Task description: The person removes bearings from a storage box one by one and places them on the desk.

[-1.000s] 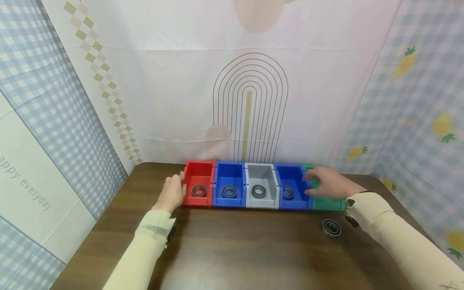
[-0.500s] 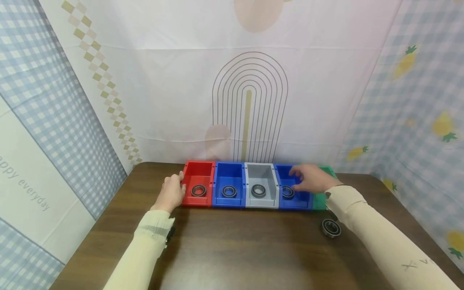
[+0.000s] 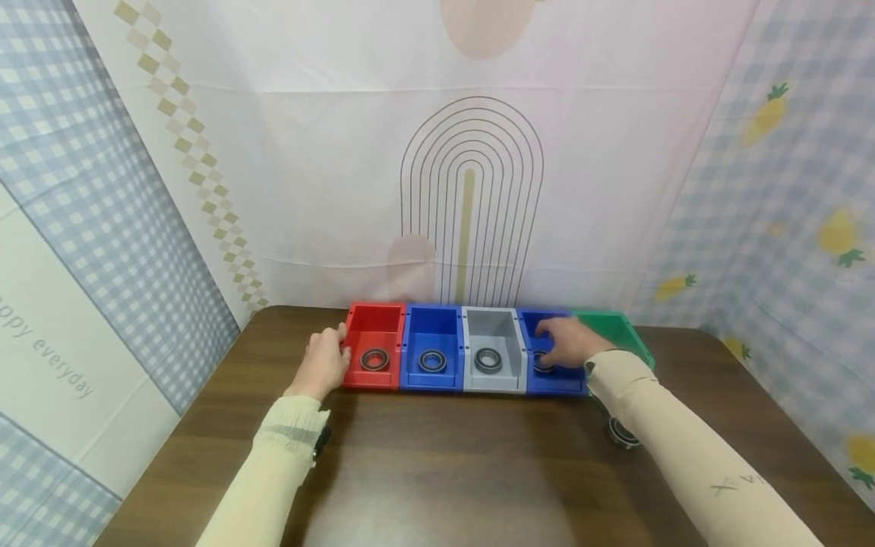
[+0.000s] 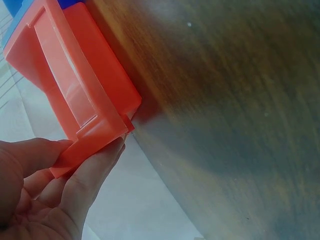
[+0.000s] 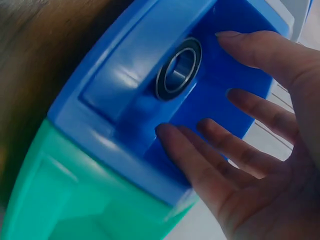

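Note:
In the head view my left hand (image 3: 324, 361) holds the left side of the red bin (image 3: 377, 319). The left wrist view shows its thumb on one face of the wall and fingers on the other. My right hand (image 3: 570, 342) hovers over the right-hand blue bin (image 3: 557, 383). Seen from the right wrist, its fingers are spread and loosely bent around a ball bearing (image 5: 162, 84) lying in that bin, without touching it. Another bearing (image 3: 618, 441) lies on the table, partly covered by the right sleeve.
Bearings also lie in the red bin, the left-hand blue bin (image 3: 432, 319) and the grey bin (image 3: 488, 323). A green bin (image 3: 608, 327) closes the row on the right, partly behind the right arm. The brown table (image 3: 437, 463) meets a cloth backdrop behind the bins.
My right hand has moved left from over the green bin to over the right-hand blue bin's bearing. The right sleeve now covers part of the table bearing. My left hand stays put.

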{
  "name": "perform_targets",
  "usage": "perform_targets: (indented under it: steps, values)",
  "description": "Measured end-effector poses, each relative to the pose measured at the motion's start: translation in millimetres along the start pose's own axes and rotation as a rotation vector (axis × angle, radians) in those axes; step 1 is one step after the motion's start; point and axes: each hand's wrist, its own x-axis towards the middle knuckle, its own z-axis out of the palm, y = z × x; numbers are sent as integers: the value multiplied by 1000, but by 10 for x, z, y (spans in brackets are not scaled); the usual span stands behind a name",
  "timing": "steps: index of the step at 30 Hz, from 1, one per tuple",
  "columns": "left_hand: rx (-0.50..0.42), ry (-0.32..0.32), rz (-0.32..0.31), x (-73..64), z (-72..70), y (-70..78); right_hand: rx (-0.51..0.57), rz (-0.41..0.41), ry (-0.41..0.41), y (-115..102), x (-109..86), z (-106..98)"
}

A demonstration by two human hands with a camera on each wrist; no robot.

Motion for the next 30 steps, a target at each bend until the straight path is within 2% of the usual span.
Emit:
perform_targets:
  steps: [4,12,20,30]
  values:
    - [-2,-13,-3,10,-2,10,-3,19,-1,-23,39,72]
    - [-14,-35,-19,24,-9,29,28,133,-48,-63,103,203]
    - [-18,-27,-39,5,-8,19,-6,100,-28,-87,137,298]
    - [-15,-45,-49,4,-9,30,-22,101,-30,-51,193,344]
